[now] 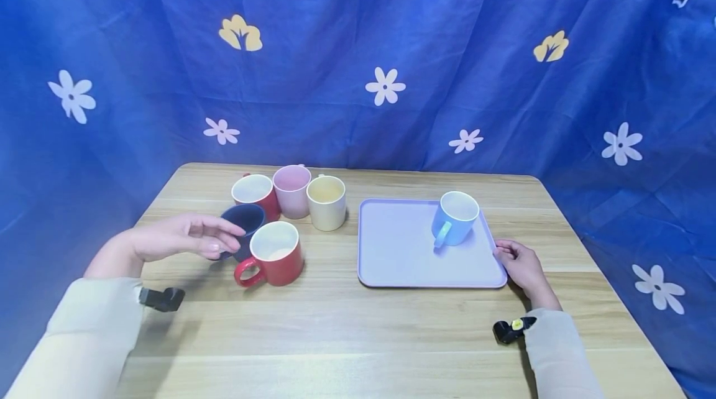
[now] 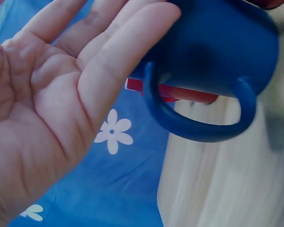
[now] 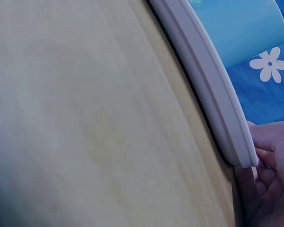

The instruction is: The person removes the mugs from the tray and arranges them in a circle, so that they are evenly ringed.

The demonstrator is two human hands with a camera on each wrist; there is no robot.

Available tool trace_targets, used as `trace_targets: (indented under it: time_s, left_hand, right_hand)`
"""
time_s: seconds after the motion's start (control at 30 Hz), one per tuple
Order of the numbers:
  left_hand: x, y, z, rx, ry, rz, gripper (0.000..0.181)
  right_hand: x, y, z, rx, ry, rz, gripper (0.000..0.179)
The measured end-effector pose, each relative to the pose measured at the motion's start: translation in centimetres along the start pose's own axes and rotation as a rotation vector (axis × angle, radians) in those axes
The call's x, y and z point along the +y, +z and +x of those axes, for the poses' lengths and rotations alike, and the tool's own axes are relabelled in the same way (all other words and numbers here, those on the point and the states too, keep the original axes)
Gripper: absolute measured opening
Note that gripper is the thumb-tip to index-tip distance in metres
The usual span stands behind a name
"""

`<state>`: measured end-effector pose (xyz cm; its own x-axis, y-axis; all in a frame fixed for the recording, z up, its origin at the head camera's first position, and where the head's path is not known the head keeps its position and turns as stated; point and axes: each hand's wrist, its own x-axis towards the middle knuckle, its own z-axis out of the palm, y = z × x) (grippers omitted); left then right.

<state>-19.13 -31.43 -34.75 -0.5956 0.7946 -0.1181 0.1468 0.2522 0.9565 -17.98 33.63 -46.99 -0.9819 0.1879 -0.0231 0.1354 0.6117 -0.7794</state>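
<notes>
My left hand (image 1: 187,238) hangs over the left side of the table beside a dark navy mug (image 2: 217,52), its fingertips right at the mug's rim and overlapping it in the head view. The left wrist view shows the palm and extended fingers beside the mug, whose handle points towards the camera. At the far right, my right hand (image 1: 523,267) pinches the right edge of a pale lilac tray (image 1: 391,243) between thumb and fingers, near its front corner. A light blue mug (image 1: 457,225) stands upright on the tray's right half, handle towards the front.
Touching or close around the navy mug are a red mug (image 1: 286,267) in front, another red mug (image 1: 270,203) behind, a pink mug (image 1: 292,197) and a cream mug (image 1: 327,212). A blue patterned curtain (image 1: 313,100) hangs behind the wooden table (image 1: 335,337).
</notes>
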Motion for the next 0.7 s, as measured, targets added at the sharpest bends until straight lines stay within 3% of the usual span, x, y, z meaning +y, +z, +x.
trace_targets:
  time_s: [0.27, 0.5, 0.7]
  left_hand:
    - [1.1, -1.6, 1.3, 0.005, 0.031, -0.032, 0.039]
    - [2.7, -2.6, 3.4, 0.054, 0.026, -0.03, 0.038]
    - [4.7, -2.8, 5.6, 0.086, -0.013, 0.075, 0.044]
  right_hand:
    - [0.2, 0.2, 0.1, -0.003, 0.005, 0.003, 0.036]
    - [0.1, 0.1, 0.1, 0.002, 0.01, 0.002, 0.035]
    - [0.0, 0.1, 0.1, 0.001, 0.002, -0.002, 0.035]
